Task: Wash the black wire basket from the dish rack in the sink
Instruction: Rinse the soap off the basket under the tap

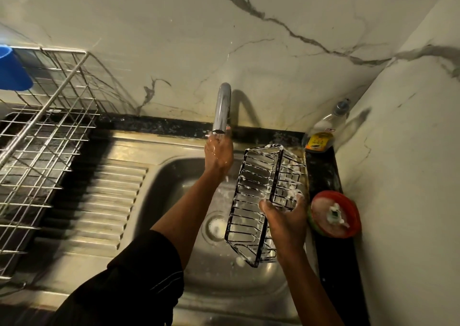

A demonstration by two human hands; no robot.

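Black wire basket (263, 201): out of the dish rack (37, 151) and held over the right side of the sink (159, 176) bowl, its wires coated in suds, so soaping looks done and rinsing under the running tap (222, 109) is judged still to come. Its long axis runs from the person toward the back wall and it is tipped on edge; which way the open top faces is unclear. Right hand (283, 216) fingers curl round its near right rim; left hand (219, 154) sits in the stream, finger position not discernible.

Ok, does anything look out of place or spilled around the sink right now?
Nothing looks broken. The black wire basket is held tilted over the sink, coated in foam, gripped by the right hand; foam blobs dot the basin.
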